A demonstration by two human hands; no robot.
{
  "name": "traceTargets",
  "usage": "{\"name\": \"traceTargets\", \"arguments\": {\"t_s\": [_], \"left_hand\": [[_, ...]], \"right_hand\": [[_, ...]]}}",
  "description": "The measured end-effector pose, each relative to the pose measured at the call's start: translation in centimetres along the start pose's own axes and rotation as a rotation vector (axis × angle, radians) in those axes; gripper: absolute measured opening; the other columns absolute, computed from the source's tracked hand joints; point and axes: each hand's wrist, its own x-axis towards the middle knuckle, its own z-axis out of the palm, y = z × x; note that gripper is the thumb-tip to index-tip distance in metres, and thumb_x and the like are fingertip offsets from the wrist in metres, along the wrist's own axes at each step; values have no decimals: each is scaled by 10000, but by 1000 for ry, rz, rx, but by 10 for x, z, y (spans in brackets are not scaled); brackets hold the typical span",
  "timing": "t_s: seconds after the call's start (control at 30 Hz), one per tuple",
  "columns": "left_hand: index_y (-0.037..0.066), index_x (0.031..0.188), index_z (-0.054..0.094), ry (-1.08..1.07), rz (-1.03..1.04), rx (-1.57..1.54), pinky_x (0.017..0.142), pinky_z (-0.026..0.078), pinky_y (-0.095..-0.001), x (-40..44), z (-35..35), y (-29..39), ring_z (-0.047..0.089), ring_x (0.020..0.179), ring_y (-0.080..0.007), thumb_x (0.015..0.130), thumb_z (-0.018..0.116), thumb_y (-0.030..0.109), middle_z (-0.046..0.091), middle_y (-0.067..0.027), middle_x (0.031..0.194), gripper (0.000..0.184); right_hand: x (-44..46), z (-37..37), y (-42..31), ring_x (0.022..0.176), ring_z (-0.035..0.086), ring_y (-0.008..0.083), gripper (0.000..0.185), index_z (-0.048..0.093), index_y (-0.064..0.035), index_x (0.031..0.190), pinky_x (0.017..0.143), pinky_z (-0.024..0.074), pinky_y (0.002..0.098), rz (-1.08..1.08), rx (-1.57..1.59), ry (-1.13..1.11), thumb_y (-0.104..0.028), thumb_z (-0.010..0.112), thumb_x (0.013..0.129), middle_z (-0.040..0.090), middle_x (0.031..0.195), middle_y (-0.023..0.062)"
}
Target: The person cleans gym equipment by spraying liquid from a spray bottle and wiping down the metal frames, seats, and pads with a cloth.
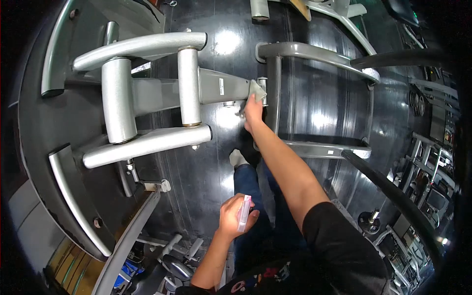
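Note:
My right hand reaches far forward, its fingers closed on a pale grey cloth. The cloth presses against the end of the grey metal beam of a gym machine, beside an upright post of the dark grey frame. Closer to my body, my left hand is wrapped round a small clear bottle with pink at its top. That bottle is held in front of my legs, away from the machine. Part of the right fingers is hidden by the cloth.
Thick silver rollers and bars of the machine stand at the left. A dark grey tubular frame spreads to the right over the shiny black floor. My socked foot is below the beam. More gym equipment lines the right edge.

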Motion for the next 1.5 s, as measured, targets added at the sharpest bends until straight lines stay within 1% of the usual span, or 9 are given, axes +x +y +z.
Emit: {"name": "traceTargets", "arguments": {"t_s": [0.07,0.17,0.33,0.5,0.73,0.9,1.0,1.1,1.5], "left_hand": [[53,816,579,5,34,-19,601,504,-368,1,-3,2,619,658,-313,688,763,104,609,-122,764,230],[50,817,584,-32,72,60,601,506,-374,-6,-8,-7,623,665,-323,695,757,118,614,-123,770,223],[42,824,603,-180,-5,131,608,507,-376,-19,-29,-12,626,672,-331,713,744,137,617,-123,768,203],[31,839,614,-162,-111,121,627,508,-359,-10,-42,-7,642,684,-317,747,730,131,624,-122,758,179],[28,829,604,41,-55,66,603,504,-352,35,-10,-8,638,652,-302,777,727,135,620,-122,745,171],[35,813,593,58,-37,18,555,481,-351,81,7,-1,611,596,-297,794,732,151,601,-117,713,182],[39,801,587,32,-80,9,550,476,-354,103,22,-10,605,592,-296,799,736,164,593,-115,698,194],[42,778,576,75,-89,49,550,474,-354,131,40,-21,599,581,-298,804,740,177,584,-115,671,214],[41,728,568,232,-140,188,515,454,-334,200,64,-22,557,495,-234,785,732,142,559,-104,591,200]], "right_hand": [[0,27,2,1180,507,249,397,358,-72,1401,1003,425,407,10,218,191,-262,365,1052,474,1353,117],[-73,47,-56,1215,498,281,379,335,-82,1399,1022,451,498,149,668,50,-260,334,1064,432,1395,122],[-159,2,-84,1264,492,263,415,372,-74,1380,1036,449,500,145,601,-304,-309,428,1043,478,1380,103],[-149,-54,-44,1166,543,192,441,439,-75,1361,945,465,387,342,-44,-484,-375,439,1037,557,1287,66],[-128,-87,-50,1145,527,145,407,474,-60,1359,994,402,307,62,-223,-367,-313,428,1044,576,1262,54],[-89,-87,-22,1210,537,232,389,477,-34,1359,1014,399,326,-146,-243,-212,-236,418,1033,577,1304,130],[-63,-119,24,1183,563,298,414,496,-25,1342,996,416,355,-47,-560,-110,-279,429,1022,597,1265,178],[-63,-157,55,1186,558,339,440,514,-23,1323,991,418,377,40,-533,-137,-329,432,1017,592,1262,209],[-48,-213,49,1196,551,297,446,498,-14,1339,1023,397,365,133,-517,-186,-321,445,1019,597,1263,189]]}}
